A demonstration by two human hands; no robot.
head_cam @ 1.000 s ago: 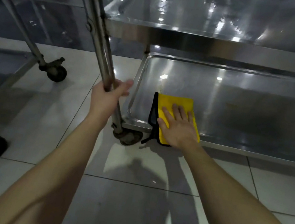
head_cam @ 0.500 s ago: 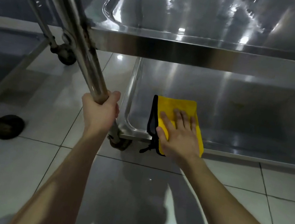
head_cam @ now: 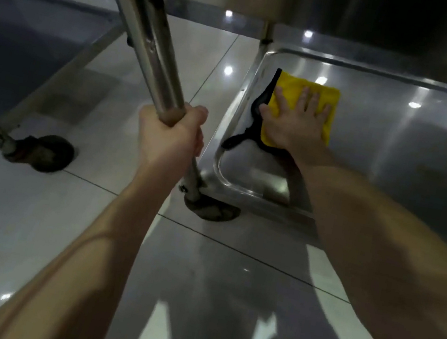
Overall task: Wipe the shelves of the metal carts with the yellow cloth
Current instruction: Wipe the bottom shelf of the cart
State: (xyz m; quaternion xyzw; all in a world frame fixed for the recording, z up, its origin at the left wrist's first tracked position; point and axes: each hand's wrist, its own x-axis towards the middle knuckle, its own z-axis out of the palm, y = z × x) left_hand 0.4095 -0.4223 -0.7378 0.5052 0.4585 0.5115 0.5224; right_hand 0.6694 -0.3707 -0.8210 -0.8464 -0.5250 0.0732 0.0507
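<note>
a: where is the yellow cloth [head_cam: 293, 81]?
b: flat on the bottom shelf [head_cam: 397, 158] of the metal cart [head_cam: 267, 32], near the shelf's far left corner and just beside its left rim. a black edging [head_cam: 258, 106] runs down the cloth's left side, and a black tail of it curls out toward the near left corner.

a: and the hands?
b: the right hand [head_cam: 294, 122] lies spread on the cloth, palm down, fingers straight and a little apart, pointing away from the person. it covers the near part of the cloth, so yellow shows past the fingertips and down the right side.

a: the other one?
b: the left hand [head_cam: 170, 136] is wrapped round the cart's upright leg [head_cam: 150, 37], fingers and thumb curled about the shiny tube. it grips low on the leg, above the caster [head_cam: 209, 210] at the shelf's near left corner.

a: anything over the shelf?
b: the upper shelf [head_cam: 335, 3] hangs above it. only its underside shows, dark on the right.

a: and around the cart?
b: a second cart [head_cam: 62, 75] stands to the left, apart from the first. its lower shelf [head_cam: 13, 51] is in shadow, and one wheel [head_cam: 43, 152] rests on the tiled floor [head_cam: 27, 224]. the tiles are glossy, with small light spots on them and on the bottom shelf. both forearms [head_cam: 102, 237] are bare and reach in from the bottom edge.
</note>
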